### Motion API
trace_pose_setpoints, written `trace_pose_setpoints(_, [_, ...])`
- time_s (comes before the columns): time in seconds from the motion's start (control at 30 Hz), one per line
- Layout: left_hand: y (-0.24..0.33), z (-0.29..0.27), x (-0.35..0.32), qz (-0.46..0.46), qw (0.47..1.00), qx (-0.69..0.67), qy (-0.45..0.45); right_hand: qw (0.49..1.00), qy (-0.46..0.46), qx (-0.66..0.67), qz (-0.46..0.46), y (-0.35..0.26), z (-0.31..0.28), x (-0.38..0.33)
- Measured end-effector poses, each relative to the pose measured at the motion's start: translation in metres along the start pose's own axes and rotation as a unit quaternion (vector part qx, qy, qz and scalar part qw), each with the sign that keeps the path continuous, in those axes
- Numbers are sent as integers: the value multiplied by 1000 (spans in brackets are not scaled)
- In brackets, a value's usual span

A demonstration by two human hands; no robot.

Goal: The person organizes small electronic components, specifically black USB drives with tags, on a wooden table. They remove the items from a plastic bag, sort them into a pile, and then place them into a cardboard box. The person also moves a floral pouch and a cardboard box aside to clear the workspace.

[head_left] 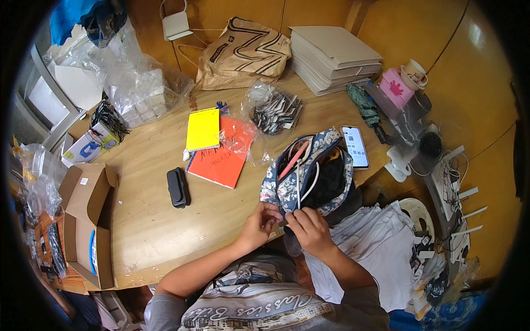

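Observation:
A blue floral fabric pouch (287, 187) lies open on the near edge of the wooden table (160, 226), with white cables and a pink item sticking out of it. My left hand (259, 220) pinches the pouch's near end from the left. My right hand (309, 229) grips the same end from the right, fingers closed around the fabric by the zip. Both forearms come up from the lower edge.
A black case (178, 187), an orange folder (223, 154) and a yellow notepad (203, 129) lie mid-table. A phone (355, 146) lies right of the pouch. An open cardboard box (85, 220) stands left. Stacked flat cartons (331, 55), a paper bag (243, 52) and plastic bags line the back.

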State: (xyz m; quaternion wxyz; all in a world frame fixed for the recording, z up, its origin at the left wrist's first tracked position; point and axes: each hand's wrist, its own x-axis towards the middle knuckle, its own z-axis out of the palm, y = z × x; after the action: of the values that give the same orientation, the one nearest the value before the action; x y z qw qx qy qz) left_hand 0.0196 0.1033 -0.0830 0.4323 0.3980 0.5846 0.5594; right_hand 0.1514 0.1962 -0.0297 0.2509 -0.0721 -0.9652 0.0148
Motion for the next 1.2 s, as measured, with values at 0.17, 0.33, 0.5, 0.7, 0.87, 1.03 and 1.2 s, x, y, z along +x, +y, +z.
trace_pose_setpoints(0.17, [38, 12, 4, 166, 945, 275, 55, 980, 165, 88, 69, 1, 9, 4])
trace_pose_setpoints(0.33, [37, 20, 16, 192, 925, 310, 108, 964, 231, 63, 116, 10, 4, 30])
trace_pose_setpoints(0.5, [42, 8, 15, 194, 921, 304, 145, 933, 250, 15, 259, 46, -3, 45])
trace_pose_setpoints(0.7, [52, -1, 7, 150, 934, 296, 133, 922, 258, 33, 287, 84, 3, 54])
trace_pose_setpoints(0.87, [67, -8, -6, 146, 926, 328, 119, 918, 272, 80, 278, 98, 8, 61])
trace_pose_setpoints(1.03, [74, -8, -13, 131, 912, 370, 116, 885, 253, 200, 335, 107, 18, 63])
trace_pose_setpoints(1.2, [77, -13, -18, 154, 872, 453, 104, 909, 217, 230, 272, 95, 2, 66])
